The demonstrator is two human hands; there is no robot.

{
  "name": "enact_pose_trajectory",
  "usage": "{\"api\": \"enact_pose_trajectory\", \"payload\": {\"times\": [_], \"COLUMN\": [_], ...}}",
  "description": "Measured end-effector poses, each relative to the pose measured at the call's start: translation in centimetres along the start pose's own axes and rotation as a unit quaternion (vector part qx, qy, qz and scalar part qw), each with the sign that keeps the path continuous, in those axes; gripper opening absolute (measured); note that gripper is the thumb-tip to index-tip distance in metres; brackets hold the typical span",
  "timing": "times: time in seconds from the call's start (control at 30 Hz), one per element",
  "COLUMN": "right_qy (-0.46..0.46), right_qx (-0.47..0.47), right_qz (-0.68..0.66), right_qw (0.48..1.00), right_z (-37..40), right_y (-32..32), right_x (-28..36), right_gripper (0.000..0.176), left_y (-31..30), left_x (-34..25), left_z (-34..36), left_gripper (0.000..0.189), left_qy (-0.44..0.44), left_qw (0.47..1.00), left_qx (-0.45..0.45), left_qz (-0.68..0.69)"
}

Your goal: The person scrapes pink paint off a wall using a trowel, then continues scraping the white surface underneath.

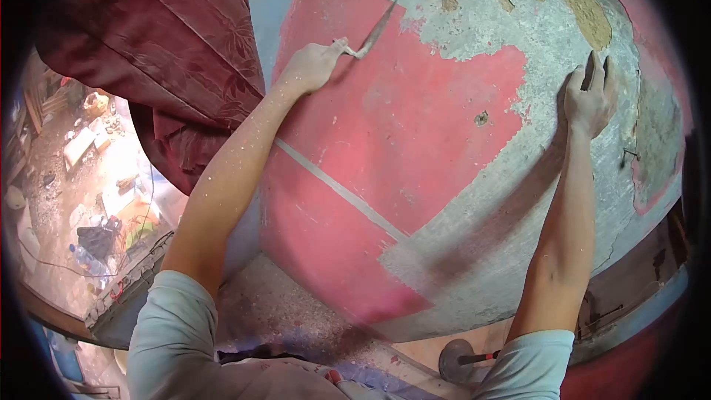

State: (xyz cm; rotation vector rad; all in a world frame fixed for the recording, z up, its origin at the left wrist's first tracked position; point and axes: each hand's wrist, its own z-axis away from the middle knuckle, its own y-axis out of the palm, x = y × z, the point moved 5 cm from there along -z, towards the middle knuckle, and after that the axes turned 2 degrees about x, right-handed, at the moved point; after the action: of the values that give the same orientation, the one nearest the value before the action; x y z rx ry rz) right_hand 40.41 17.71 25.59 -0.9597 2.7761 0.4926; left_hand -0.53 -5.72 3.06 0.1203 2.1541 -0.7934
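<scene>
My left hand [311,65] grips a metal scraper [374,33] whose blade touches the wall where pink paint [415,111] meets bare grey plaster [511,22]. My right hand [590,96] rests flat against the grey plaster to the right, fingers pointing up and slightly apart, holding nothing. Both arms reach up from light blue sleeves. Pale specks dot my left forearm. Brown patches [589,11] show where the plaster has gone deeper.
A dark red curtain [170,44] hangs at the upper left beside the wall. Far below on the left lies a cluttered yard [89,200] with debris. A round disc tool with a red handle [459,359] lies on the ledge at the bottom.
</scene>
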Motion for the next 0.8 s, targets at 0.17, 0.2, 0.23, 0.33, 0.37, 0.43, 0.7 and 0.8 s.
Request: {"api": "enact_pose_trajectory", "payload": {"times": [0.17,0.2,0.23,0.33,0.37,0.43,0.7,0.8], "right_qy": [-0.007,-0.007,-0.005,0.002,0.002,0.0,-0.002,-0.007], "right_qx": [0.0,0.002,0.002,0.005,0.008,0.014,0.005,-0.002], "right_qz": [0.001,0.002,0.004,-0.002,0.0,0.006,0.013,0.011], "right_qw": [1.0,1.0,1.0,1.0,1.0,1.0,1.0,1.0], "right_z": [-0.1,-0.1,-0.1,-0.1,-0.1,0.0,0.0,-0.1], "right_y": [-0.4,-0.4,-0.3,-0.2,-0.3,-0.5,-0.4,-0.6], "right_x": [0.2,0.1,0.1,0.3,0.3,0.2,0.4,0.5], "right_gripper": [0.044,0.045,0.045,0.045,0.045,0.045,0.044,0.044], "left_y": [-0.8,-0.9,-1.1,-0.8,-0.5,0.1,1.5,1.3], "left_x": [1.2,1.0,0.7,0.0,0.3,0.8,-1.5,0.3], "left_z": [-0.3,0.0,0.4,0.5,0.2,-0.4,1.9,0.5], "left_gripper": [0.068,0.068,0.068,0.065,0.065,0.065,0.061,0.061], "left_qy": [-0.101,-0.108,-0.114,0.015,0.009,-0.002,0.028,0.028], "left_qw": [0.99,0.988,0.987,1.0,1.0,1.0,0.999,0.999], "left_qx": [-0.013,-0.01,-0.007,-0.023,-0.018,-0.01,0.011,0.002], "left_qz": [0.099,0.105,0.111,0.011,0.014,0.019,0.011,0.019]}}
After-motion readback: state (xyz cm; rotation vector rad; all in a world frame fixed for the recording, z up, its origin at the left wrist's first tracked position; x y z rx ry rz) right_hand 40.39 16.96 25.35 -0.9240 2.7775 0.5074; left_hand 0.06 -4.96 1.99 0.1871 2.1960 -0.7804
